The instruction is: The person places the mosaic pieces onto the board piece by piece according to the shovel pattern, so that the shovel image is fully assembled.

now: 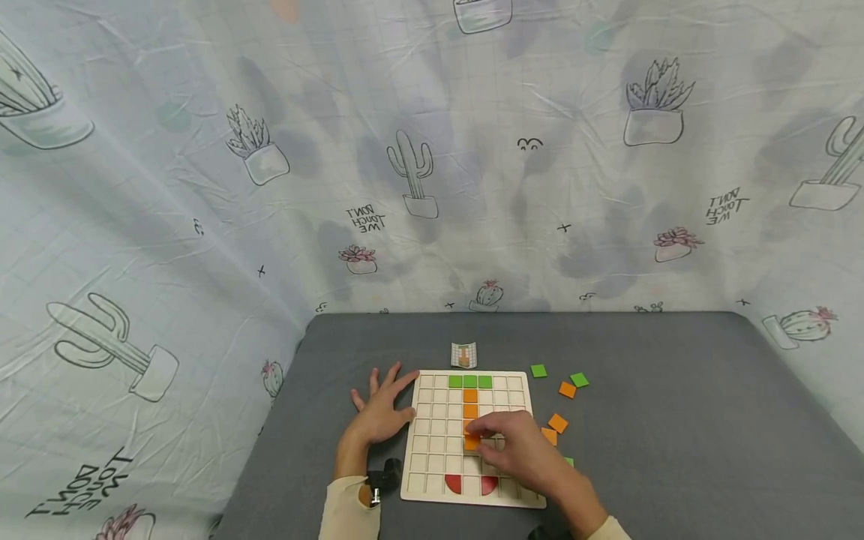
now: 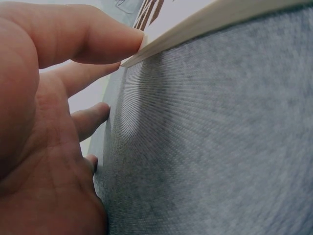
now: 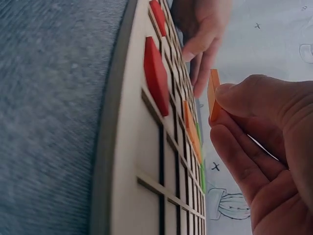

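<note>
A pale wooden grid board lies on the grey table. Between thumb and fingers my right hand pinches an orange square tile, held above the board's cells in the right wrist view. Three green tiles sit in the top row, with a column of orange tiles below the middle one; the fingers partly cover its lower end. Two red curved pieces lie in the bottom row, one cell apart. At the board's upper left edge, my left hand is spread, its thumb and index fingertip touching the rim.
Right of the board lie loose green tiles and several loose orange tiles, some partly behind the right arm. A small pattern card lies beyond the board's far edge. Cactus-printed cloth hangs behind the table.
</note>
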Available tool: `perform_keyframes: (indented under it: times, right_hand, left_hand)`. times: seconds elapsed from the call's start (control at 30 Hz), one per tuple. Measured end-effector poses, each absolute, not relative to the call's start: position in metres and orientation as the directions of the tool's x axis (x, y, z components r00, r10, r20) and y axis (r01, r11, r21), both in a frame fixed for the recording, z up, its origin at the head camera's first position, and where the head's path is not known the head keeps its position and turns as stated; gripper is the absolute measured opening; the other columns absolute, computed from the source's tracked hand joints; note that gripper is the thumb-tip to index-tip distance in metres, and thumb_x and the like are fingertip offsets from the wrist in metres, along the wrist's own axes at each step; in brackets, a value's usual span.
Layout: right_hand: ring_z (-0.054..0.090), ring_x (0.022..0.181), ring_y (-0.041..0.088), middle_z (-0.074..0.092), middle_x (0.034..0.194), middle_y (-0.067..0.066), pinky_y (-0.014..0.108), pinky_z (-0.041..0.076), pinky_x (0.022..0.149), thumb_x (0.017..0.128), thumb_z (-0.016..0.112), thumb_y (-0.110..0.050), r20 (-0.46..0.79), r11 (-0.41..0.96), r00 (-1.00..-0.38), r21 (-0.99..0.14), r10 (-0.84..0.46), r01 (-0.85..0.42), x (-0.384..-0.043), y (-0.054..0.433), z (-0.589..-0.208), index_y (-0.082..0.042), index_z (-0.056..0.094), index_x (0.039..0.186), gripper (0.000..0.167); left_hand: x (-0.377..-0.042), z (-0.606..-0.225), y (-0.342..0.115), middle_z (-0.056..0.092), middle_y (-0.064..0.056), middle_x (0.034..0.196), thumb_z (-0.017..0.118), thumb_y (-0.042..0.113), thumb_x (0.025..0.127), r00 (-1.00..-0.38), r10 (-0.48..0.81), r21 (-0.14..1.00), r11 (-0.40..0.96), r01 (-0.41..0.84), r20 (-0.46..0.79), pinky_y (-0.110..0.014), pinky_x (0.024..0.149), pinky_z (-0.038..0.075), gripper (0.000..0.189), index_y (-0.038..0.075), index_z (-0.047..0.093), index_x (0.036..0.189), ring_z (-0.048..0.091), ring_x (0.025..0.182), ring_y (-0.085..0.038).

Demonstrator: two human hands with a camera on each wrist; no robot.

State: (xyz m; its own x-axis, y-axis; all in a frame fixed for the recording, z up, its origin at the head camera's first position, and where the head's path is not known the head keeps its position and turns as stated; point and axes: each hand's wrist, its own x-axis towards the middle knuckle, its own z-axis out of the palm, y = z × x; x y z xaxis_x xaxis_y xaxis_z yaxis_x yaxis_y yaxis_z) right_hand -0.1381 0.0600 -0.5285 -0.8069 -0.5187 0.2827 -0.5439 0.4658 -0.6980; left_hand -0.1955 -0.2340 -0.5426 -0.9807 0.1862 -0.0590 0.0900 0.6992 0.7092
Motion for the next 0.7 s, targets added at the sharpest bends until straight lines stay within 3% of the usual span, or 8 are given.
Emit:
perform_keyframes:
  times: [0.23,0.47,0.7]
  right_hand:
    - [0.080,0.096,0.015,0.084,0.106,-0.001,0.031,0.067,0.087,0.090,0.082,0.003,0.266,0.495,-0.808,-0.677,-0.526,-0.545,-0.141,0.056,-0.536,-0.009,0.085,0.112,0.025]
    - [0.076,0.098,0.008,0.084,0.105,-0.003,0.032,0.066,0.089,0.089,0.084,0.001,0.239,0.552,-0.821,-0.640,-0.518,-0.535,-0.140,0.052,-0.536,-0.010,0.085,0.111,0.025]
    - [0.076,0.102,0.009,0.084,0.107,-0.004,0.036,0.066,0.093,0.089,0.086,-0.001,0.213,0.597,-0.832,-0.608,-0.513,-0.524,-0.139,0.049,-0.534,-0.012,0.085,0.113,0.027]
  left_hand:
    - [-0.196,-0.544,-0.234,0.026,-0.020,0.181,0.074,0.011,0.092,-0.981,0.186,0.711,0.698,0.088,-0.062,-0.087,0.115,-0.025,0.072,0.019,0.058,0.161,-0.005,0.168,-0.056]
    - [-0.196,-0.544,-0.235,0.026,-0.020,0.181,0.075,0.010,0.091,-0.981,0.185,0.713,0.695,0.089,-0.058,-0.086,0.115,-0.026,0.072,0.019,0.058,0.161,-0.006,0.168,-0.056]
    - [-0.197,-0.547,-0.235,0.026,-0.020,0.181,0.075,0.010,0.091,-0.982,0.183,0.711,0.697,0.093,-0.052,-0.087,0.115,-0.026,0.072,0.020,0.058,0.161,-0.006,0.168,-0.057]
